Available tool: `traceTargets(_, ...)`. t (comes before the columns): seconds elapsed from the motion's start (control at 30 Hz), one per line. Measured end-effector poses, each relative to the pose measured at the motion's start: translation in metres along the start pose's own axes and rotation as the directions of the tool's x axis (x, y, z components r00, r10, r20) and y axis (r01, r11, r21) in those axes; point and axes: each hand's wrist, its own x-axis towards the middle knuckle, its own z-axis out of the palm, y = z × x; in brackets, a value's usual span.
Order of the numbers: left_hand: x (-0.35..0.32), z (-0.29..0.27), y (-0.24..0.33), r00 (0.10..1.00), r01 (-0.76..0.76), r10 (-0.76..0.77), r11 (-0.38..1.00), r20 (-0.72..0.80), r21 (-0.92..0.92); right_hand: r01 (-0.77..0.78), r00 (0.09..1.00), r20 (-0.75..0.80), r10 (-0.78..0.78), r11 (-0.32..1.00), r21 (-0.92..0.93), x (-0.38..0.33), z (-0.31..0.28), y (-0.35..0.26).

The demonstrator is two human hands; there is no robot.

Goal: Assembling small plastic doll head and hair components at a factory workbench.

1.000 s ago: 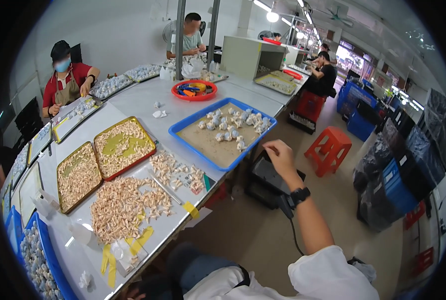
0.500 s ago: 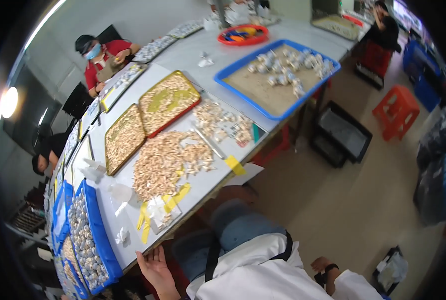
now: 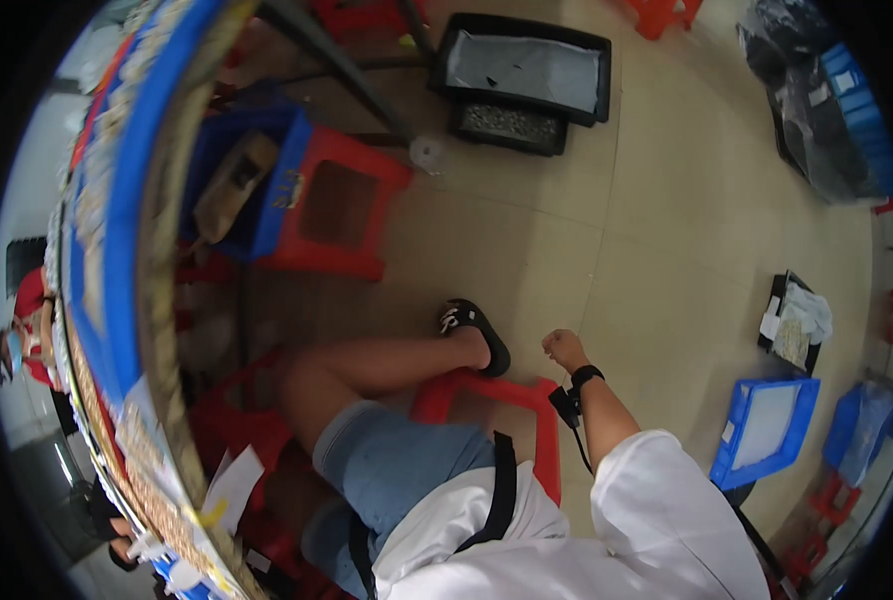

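My right hand (image 3: 565, 350) hangs over the tiled floor, its fingers curled in, and I see nothing in them. Around that wrist goes a black band (image 3: 587, 375), with a small black device (image 3: 565, 407) and a cable below it. Beside the hand is the frame of a red plastic stool (image 3: 545, 430), close to my leg. My left hand is out of view. The work table (image 3: 162, 330) runs steeply along the left side, with the rim of a blue tray (image 3: 127, 190) and pale small pieces (image 3: 102, 420) on it.
Under the table, a blue crate (image 3: 267, 220) sits by a red stool (image 3: 367, 190). Black trays (image 3: 607, 85) lie on the floor ahead. To the right are a blue tray (image 3: 732, 430), a black container with pale wrapping (image 3: 802, 315) and bagged blue crates (image 3: 852, 90).
The view has swung right and down, from the tabletop to the floor. My left hand, earlier at the table edge, has left view. My right hand now shows farther forward.
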Motion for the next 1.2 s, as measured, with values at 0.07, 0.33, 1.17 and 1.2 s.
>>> traceTargets(0.07, 0.088, -0.043, -0.087, 0.859, 0.024, -0.287, 0.850, -0.424, -0.527, 0.039, 0.996, -0.072, -0.053, 0.981, -0.188, 0.021, 0.014, -0.002)
traceTargets(0.33, 0.205, -0.118, -0.162, 0.821, -0.220, -0.276, 0.655, -0.499, -0.723, -0.212, 0.891, -0.454, 0.014, 0.897, -0.388, 0.122, -0.070, 0.084)
traceTargets(1.17, 0.277, -0.067, -0.150, 0.856, -0.053, -0.412, 0.533, -0.314, -0.845, -0.320, 0.809, -0.588, 0.024, 0.857, -0.404, 0.233, -0.019, 0.014)
traceTargets(1.2, 0.260, -0.079, -0.161, 0.850, -0.073, -0.407, 0.538, -0.334, -0.840, -0.383, 0.765, -0.643, 0.045, 0.834, -0.398, 0.233, -0.032, 0.022)
